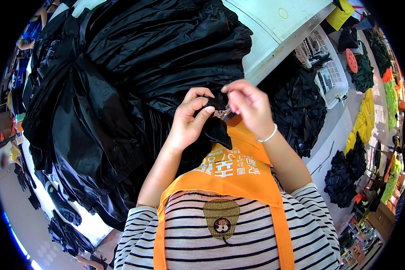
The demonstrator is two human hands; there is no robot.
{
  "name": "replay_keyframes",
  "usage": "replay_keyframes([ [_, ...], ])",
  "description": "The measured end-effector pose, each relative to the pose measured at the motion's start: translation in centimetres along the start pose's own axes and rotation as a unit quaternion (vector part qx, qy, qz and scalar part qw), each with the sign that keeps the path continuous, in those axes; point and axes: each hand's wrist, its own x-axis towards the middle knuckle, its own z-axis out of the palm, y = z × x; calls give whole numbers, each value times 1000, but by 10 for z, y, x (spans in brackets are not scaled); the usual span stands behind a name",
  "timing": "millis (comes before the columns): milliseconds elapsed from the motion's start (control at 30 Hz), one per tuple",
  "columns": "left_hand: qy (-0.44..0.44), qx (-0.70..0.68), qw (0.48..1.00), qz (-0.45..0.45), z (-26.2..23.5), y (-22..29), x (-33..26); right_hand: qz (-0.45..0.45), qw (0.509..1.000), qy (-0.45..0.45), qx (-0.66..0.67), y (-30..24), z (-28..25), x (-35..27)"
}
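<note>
A large heap of shiny black garments (135,58), gathered at one edge like elastic hems, spreads in front of me and to my left. Between thumb and fingers, my left hand (189,114) pinches a bunched edge of black fabric (217,101). Part of that fabric hangs down in a loose corner over my orange apron (238,155). My right hand (252,105) is raised close beside the edge, its fingers curled together and slightly blurred. Whether those fingertips hold a thread or bit of fabric is too small to make out.
The pale tabletop (281,22) lies beyond the heap. To the right stands a white plastic basket (333,74) with dark pieces in it, beside another black pile (297,105). Yellow cloth (363,119) and black bundles (344,175) lie on the floor farther right. Other people are partly visible at far left.
</note>
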Motion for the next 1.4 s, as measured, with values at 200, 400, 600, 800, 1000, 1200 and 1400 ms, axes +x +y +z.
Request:
replay_keyframes([
  [200, 13, -6, 1000, -8, 2, -1, -1, 195, 966, 169, -20, -1, -42, 11],
  [400, 6, 16, 1000, -9, 8, 0, 1, -30, 989, 5, -142, -11, 7, -3],
  [600, 30, 5, 999, -36, 5, 1, -2, -52, 986, 61, -146, 0, 12, -2],
  [800, 57, -50, 996, -43, 4, -2, 0, 19, 982, 14, -186, -10, -8, -10],
  [1000, 50, 17, 998, -23, 8, 6, 2, 15, 990, -9, -143, -20, 4, -10],
  [1200, -70, 92, 988, 106, 18, 18, 2, 63, 971, 52, -223, -29, 5, -7],
  [1400, 76, 218, 967, 104, 31, 20, 3, 309, 950, 34, 41, -30, -16, -17],
])
